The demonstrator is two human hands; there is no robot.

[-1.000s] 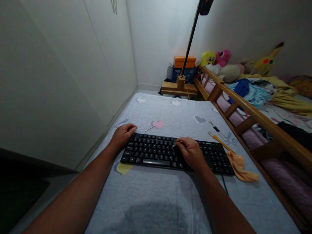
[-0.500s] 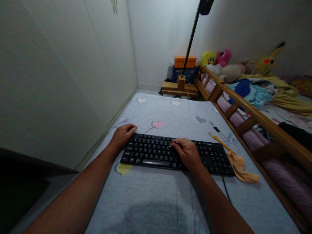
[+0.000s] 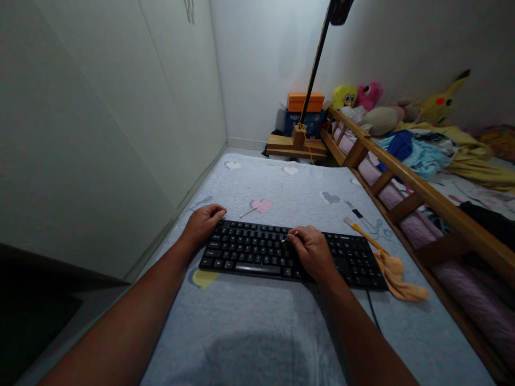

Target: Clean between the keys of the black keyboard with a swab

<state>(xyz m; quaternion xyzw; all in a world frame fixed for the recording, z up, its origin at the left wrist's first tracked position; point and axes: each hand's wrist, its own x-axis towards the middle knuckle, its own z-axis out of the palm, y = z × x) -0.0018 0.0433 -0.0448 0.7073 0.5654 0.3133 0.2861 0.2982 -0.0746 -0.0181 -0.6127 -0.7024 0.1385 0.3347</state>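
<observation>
A black keyboard [image 3: 257, 249] lies flat on a grey-blue heart-patterned cover. My left hand [image 3: 204, 221] is closed at its upper left corner, thumb and fingers gripping the edge. Over the keys right of the middle, my right hand [image 3: 311, 249] pinches a thin white cotton swab [image 3: 285, 239], whose tip points left and down at the keys. Whether the tip touches a key I cannot tell. A second cotton swab [image 3: 248, 212] lies on the cover behind the keyboard, beside a pink heart print.
Right of the keyboard lie an orange cloth [image 3: 398, 276], a yellow-handled brush [image 3: 368, 236] and a thin metal tool with a black band [image 3: 357, 213]. The keyboard cable [image 3: 373, 311] runs toward me. A wooden bed rail [image 3: 418, 185] borders the right, a white cabinet [image 3: 120, 134] the left.
My right hand has shifted slightly to the right with the cotton swab, and more of the swab shows. My left hand and the keyboard stay where they were.
</observation>
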